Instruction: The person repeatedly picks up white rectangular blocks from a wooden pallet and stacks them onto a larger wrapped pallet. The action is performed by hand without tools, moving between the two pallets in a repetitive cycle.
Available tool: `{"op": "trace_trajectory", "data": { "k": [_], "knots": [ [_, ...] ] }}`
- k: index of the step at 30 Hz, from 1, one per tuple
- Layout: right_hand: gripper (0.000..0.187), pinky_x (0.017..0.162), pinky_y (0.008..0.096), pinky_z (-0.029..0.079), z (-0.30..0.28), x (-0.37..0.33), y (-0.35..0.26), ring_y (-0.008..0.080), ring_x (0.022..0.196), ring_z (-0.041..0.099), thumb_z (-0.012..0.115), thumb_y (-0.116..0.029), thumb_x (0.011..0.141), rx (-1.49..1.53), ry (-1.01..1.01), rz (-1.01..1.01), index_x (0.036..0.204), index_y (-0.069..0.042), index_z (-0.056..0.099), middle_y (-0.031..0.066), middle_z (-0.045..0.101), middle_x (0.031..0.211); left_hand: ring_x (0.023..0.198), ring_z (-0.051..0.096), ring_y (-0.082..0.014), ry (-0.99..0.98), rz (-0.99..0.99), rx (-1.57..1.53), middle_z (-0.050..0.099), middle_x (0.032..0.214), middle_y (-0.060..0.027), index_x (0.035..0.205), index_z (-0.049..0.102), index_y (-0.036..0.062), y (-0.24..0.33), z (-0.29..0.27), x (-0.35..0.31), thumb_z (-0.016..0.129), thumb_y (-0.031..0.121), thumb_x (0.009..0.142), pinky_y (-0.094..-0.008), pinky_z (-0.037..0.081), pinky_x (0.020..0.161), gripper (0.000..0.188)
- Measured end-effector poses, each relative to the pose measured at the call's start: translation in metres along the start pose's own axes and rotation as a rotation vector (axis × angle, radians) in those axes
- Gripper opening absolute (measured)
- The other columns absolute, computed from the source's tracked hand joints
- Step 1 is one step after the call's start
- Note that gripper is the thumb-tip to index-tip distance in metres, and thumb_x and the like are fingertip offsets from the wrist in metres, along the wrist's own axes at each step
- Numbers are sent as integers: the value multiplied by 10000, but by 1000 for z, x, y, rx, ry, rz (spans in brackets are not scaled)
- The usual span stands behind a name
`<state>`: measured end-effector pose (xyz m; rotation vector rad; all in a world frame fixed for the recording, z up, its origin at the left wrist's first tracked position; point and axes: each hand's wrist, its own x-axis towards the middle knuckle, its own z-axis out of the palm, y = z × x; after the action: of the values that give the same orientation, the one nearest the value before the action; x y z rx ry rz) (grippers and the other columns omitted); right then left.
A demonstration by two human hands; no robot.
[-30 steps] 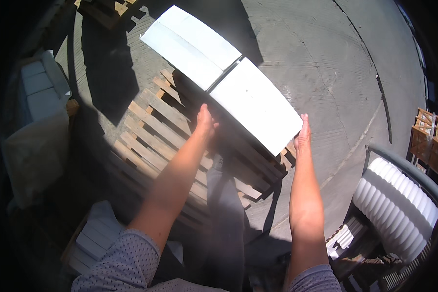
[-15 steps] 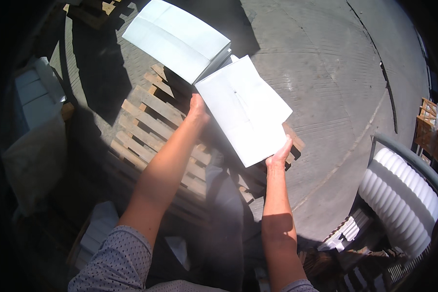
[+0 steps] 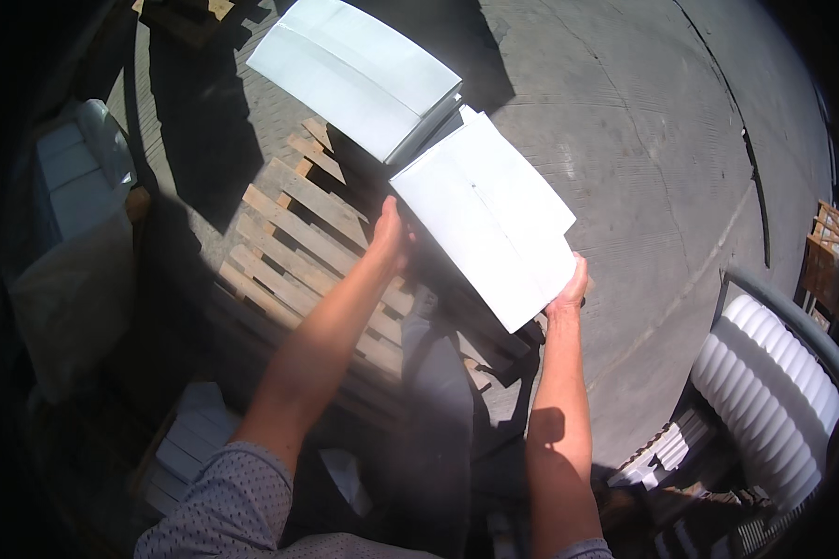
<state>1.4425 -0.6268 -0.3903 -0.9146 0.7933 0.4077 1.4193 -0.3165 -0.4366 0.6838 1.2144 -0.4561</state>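
Note:
A white cardboard box with flat closed faces is in front of me, tilted, its far end against a second white box that sits beyond it to the left. My right hand presses along the near right side of the nearer box, fingers partly hidden behind its edge. At that box's left side is my left hand, thumb and fingers apart, a small dark gap seeming to lie between it and the box. Beneath the boxes and to the left lies a wooden pallet, partly covered by them.
Grey concrete floor spreads to the right, with a long dark crack. A ribbed white roll stands at lower right beside a curved grey bar. Wrapped white stacks stand at left; more white boxes lie lower left.
The boxes and pallet have shifted slightly right in view, with my right hand still at the nearer box. My left hand has come a little away from that box's left side.

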Motion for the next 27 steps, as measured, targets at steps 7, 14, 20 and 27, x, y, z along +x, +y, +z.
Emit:
{"op": "trace_trajectory", "data": {
  "k": [7,14,20,27],
  "knots": [
    [518,911,383,489,-1,-2,12,267,1057,609,342,-356,911,-48,68,-52,1186,14,580,126,639,1133,1059,603,-274,-77,96,-534,610,1171,-140,1204,541,-3,15,-19,45,399,373,975,-427,495,941,463],
    [516,896,418,500,12,-13,1,286,1029,621,374,-372,881,-32,55,32,1142,11,602,131,648,1122,917,630,-262,-71,69,-379,650,993,-125,1017,615,21,18,-19,67,540,156,880,-436,521,814,207],
    [489,876,426,516,29,-61,7,300,1017,620,401,-340,872,-41,-83,95,1130,29,593,159,634,1122,956,625,-251,-160,77,-514,634,1039,-112,1092,587,32,-30,-77,28,583,212,897,-387,523,795,266],
    [415,819,373,517,49,-153,83,239,938,621,491,-322,906,-595,86,-63,1124,18,585,131,626,1026,996,648,-253,36,664,777,666,1074,-75,1157,606,28,-103,-231,-152,681,227,845,-336,531,825,377]
  ]
}}
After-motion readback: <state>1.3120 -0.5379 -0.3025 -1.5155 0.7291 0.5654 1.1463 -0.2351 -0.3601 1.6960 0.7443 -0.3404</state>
